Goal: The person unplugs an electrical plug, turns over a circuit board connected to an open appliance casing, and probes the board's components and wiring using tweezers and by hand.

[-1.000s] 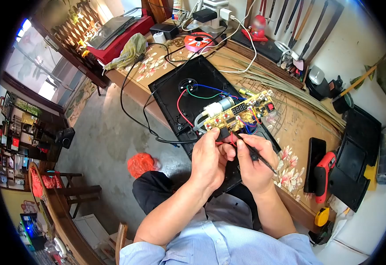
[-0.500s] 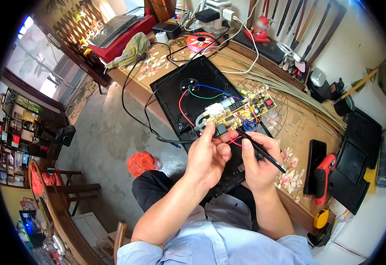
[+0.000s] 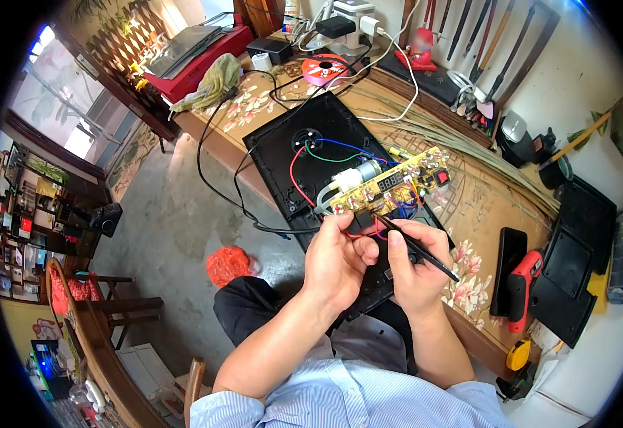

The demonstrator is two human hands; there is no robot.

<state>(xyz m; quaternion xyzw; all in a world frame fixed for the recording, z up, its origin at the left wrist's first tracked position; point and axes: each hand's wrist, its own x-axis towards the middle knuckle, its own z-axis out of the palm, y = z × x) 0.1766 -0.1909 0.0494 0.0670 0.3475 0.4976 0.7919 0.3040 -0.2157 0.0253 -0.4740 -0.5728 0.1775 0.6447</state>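
Observation:
A yellow circuit board (image 3: 390,187) with a small digit display and coloured wires is tilted above an open black casing (image 3: 283,153). My left hand (image 3: 338,260) pinches the board's lower left edge, beside a black block on it. In my right hand (image 3: 420,264) is a slim black tool (image 3: 425,253), its tip at the board's lower edge near the red wires. Just behind the board lies a silver and white cylindrical part (image 3: 358,176). Red, blue and green wires run from a round fitting in the casing toward the board.
On the right of the table (image 3: 500,214) lie a black phone (image 3: 512,250), a red and black tool (image 3: 522,289), a yellow tape measure (image 3: 518,354) and a black panel (image 3: 572,260). Long thin strips, a pink spool (image 3: 323,69), a cloth (image 3: 212,84) and cables are farther back.
The board swung toward the right and back while its angle shifted slightly. The black tool now lies at a flatter slant in my right hand, which stayed close to the board.

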